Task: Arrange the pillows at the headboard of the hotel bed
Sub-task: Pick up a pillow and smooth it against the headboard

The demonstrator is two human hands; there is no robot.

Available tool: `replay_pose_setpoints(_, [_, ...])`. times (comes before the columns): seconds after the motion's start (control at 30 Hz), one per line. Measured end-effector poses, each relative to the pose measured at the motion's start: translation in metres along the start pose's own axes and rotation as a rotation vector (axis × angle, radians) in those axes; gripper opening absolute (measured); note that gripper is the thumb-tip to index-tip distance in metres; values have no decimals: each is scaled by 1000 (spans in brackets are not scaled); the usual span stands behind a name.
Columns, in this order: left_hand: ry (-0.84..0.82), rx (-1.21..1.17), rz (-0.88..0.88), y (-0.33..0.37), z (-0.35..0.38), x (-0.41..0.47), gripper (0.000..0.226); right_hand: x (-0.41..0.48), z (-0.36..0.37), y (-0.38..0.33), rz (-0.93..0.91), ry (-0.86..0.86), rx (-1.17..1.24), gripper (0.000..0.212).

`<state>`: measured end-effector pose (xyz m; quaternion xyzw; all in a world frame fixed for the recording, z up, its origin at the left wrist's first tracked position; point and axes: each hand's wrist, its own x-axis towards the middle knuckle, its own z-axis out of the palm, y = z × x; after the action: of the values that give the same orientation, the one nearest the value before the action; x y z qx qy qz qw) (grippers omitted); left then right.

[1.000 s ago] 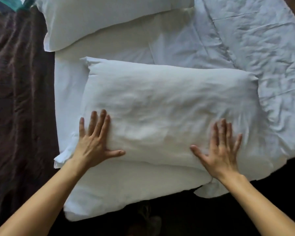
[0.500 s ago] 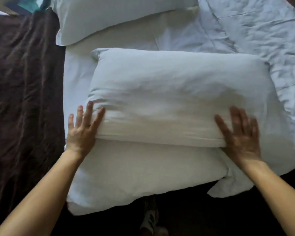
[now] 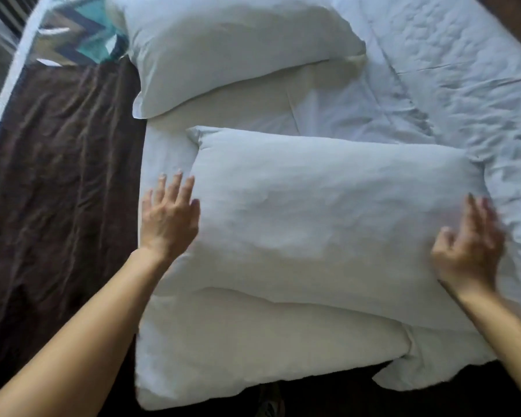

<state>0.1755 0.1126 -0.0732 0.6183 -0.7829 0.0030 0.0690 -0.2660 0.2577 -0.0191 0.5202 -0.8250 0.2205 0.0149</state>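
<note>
Left hand (image 3: 169,218) flat, fingers spread, against left end of top pillow (image 3: 328,230), squaring it. Pillow stacked on lower pillow (image 3: 253,350) at bed's near edge. Right hand (image 3: 466,251) blurred, open, steadying right end.

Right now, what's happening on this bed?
A person is arranging white pillows. The left hand lies flat against the left end of the top pillow, and the right hand, blurred, rests on its right end. That pillow lies on a lower pillow. Another pillow lies farther up the wrinkled sheet.
</note>
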Motion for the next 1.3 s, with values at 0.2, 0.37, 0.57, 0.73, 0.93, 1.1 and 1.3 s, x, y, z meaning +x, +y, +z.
replay_pose_setpoints(0.2, [-234,-128,205,146,26,67,68,40,107,-117,-269,-405,-173,70])
replay_pose_setpoints(0.37, [-251,-117,-115,99,61,93,79,91,106,-24,-29,-395,-267,83])
replay_pose_setpoints(0.57, [-412,-347,-621,49,66,123,105,130,103,90,494,-441,-100,88])
replay_pose_setpoints(0.73, [-395,-525,-754,32,74,142,115,153,128,141,821,-323,95,118])
replay_pose_setpoints(0.93, [-284,-526,-766,37,71,127,85,160,125,147,971,-173,108,142])
replay_pose_setpoints(1.1, [-120,-577,-684,43,54,108,49,151,77,112,808,-218,55,102])
replay_pose_setpoints(1.3, [116,-728,-683,64,-24,82,34,155,9,84,624,5,175,82])
